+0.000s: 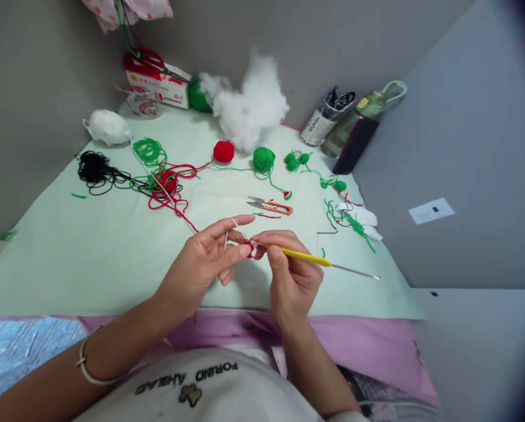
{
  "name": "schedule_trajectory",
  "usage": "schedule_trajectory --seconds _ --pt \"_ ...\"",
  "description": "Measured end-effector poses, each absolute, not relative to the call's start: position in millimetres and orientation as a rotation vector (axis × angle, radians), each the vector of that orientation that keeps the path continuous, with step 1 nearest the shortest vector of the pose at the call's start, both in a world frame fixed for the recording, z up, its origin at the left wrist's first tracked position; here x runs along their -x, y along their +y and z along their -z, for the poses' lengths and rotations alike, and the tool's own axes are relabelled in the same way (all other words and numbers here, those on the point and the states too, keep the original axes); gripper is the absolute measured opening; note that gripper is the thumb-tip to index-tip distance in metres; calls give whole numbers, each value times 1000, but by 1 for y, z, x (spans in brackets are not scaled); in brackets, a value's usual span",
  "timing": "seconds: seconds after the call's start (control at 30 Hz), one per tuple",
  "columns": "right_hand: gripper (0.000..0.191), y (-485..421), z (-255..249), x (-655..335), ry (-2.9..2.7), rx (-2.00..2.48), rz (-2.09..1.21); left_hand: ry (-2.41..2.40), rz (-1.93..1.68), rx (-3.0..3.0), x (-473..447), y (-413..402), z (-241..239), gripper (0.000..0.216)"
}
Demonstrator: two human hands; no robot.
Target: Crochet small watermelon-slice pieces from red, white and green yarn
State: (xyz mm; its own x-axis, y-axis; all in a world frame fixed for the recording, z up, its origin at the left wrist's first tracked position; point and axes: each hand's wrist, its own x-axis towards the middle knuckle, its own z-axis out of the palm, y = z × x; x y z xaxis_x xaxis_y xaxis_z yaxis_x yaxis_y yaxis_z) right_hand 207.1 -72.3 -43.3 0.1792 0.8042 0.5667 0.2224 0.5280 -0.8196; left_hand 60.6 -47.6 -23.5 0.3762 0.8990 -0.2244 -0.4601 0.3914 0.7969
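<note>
My left hand [205,264] pinches a small red and white crochet piece [252,249], with white yarn [233,226] looped over its raised forefinger. My right hand [291,272] grips a yellow-handled crochet hook [315,259]; the metal shaft sticks out to the right and the working end sits at the piece. Both hands hover over the pale green mat [90,252], near its front edge. A red strand runs from the piece back to the tangle of red yarn [168,184].
Orange thread snips [271,205] lie just beyond my hands. Further back are a red ball [223,151], a green ball [263,159], small green pieces [296,160], black yarn [94,169], white stuffing [251,108], a pen cup [321,122], a bottle [359,114] and a dark phone [355,146].
</note>
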Motion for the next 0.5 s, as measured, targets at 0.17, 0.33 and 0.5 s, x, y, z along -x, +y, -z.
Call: schedule_trajectory --seconds 0.17,0.33,0.5 --pt "35 -77 48 -211 -1627 1011 -147 670 -879 -573 -60 -43 26 40" --pt "22 -72 39 -214 -1192 955 -651 665 -880 -493 -55 -39 24 31" --pt "14 -70 38 -214 -1180 951 -800 728 -957 -742 -58 -44 27 33"
